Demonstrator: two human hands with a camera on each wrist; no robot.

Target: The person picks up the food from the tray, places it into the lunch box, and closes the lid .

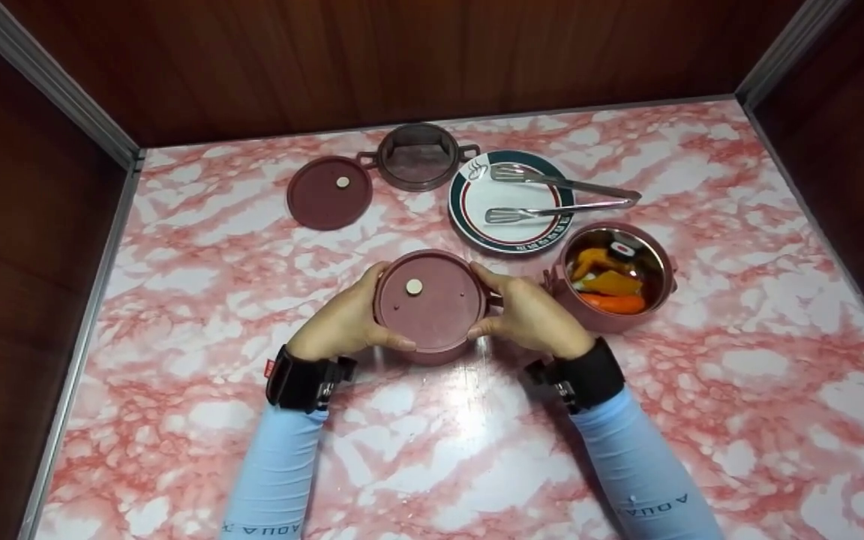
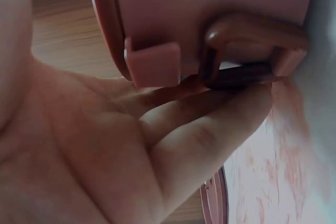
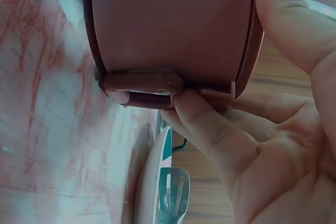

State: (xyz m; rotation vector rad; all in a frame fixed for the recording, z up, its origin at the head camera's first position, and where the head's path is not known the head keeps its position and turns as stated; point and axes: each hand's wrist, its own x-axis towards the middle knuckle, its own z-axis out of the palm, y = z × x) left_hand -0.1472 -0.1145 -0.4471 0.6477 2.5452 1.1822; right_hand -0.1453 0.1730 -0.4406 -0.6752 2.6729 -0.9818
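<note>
A dusty-pink lidded pot (image 1: 432, 304) with a cream knob on its round lid stands at the middle of the table. My left hand (image 1: 342, 315) grips its left side, thumb on the front edge of the lid. On the opposite side my right hand (image 1: 529, 311) holds it the same way. In the left wrist view, the fingers (image 2: 199, 140) reach along a side clip and a loop handle (image 2: 252, 32). The right wrist view has a fingertip at the matching handle (image 3: 142, 81), with the thumb at the lid's rim. The pot's far side is hidden.
Right of the pot, an open pink pot (image 1: 612, 319) holds orange and yellow pieces. Behind lie a plate (image 1: 469, 225) with metal tongs (image 1: 597, 189) across it, a translucent brown two-handled bowl (image 1: 417, 176) and a loose pink lid (image 1: 327, 199). Dark wooden panels (image 1: 432, 60) enclose the table.
</note>
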